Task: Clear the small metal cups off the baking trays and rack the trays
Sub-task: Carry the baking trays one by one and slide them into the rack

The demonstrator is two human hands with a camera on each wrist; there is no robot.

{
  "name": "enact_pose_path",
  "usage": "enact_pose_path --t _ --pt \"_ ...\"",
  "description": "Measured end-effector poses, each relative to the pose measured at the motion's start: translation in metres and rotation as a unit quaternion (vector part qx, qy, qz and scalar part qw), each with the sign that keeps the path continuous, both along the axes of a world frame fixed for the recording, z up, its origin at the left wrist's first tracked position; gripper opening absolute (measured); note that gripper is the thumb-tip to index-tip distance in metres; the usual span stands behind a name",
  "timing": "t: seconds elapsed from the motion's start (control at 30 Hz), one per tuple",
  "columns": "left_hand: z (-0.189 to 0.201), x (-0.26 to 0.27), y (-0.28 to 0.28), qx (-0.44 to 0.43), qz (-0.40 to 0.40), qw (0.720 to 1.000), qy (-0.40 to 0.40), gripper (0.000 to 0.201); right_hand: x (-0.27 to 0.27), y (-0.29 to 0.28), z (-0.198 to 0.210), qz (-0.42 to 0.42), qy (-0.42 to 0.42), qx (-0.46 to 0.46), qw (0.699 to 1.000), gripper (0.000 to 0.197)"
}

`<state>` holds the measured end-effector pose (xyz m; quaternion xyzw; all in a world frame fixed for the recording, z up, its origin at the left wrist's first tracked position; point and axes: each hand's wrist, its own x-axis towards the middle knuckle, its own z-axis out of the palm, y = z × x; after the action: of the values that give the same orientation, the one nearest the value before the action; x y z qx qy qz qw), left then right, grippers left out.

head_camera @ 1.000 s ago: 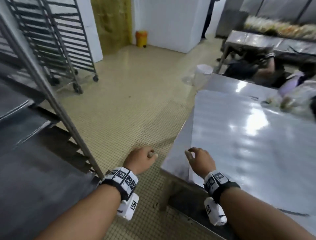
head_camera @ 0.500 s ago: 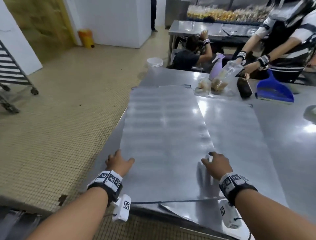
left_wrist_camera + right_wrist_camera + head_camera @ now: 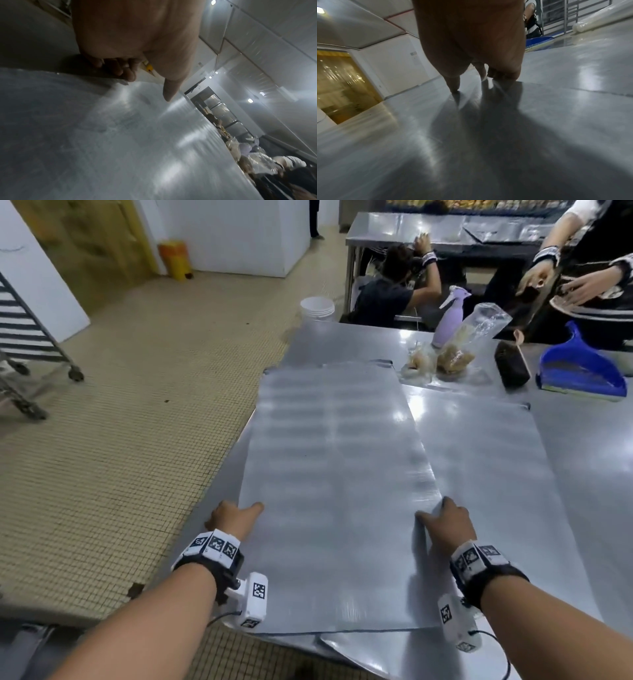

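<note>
Head view: hands (image 3: 236, 517) (image 3: 448, 522) grip the tray (image 3: 335, 491); bags (image 3: 445, 357), brush (image 3: 512, 366), dustpan (image 3: 582, 371) beyond

Overhead lights, glare on steel, wrist views blurred.

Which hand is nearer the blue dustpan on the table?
Right. The right hand sits on the near tray's right edge, on the dustpan's side; the left hand grips the tray's left edge, farther away across the tray.
</note>
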<state>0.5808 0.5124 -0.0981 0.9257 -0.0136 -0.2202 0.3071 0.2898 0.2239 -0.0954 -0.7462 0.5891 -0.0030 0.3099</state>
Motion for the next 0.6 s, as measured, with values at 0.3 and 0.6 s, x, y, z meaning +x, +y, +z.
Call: enact_pose_path --t 0.3,0.6 --pt "-0.003 -0.004 -0.009 0.039 -0.014 0.999 -0.004 0.103 -0.020 0.011 0.015 -0.073 -0.088 -0.011 0.993 0.064" --pt "-0.005 -0.039 -0.027 -0.023 -0.063 0.998 -0.016 0.096 -0.070 0.019 0.013 -0.138 -0.145 -0.023 0.979 0.062"
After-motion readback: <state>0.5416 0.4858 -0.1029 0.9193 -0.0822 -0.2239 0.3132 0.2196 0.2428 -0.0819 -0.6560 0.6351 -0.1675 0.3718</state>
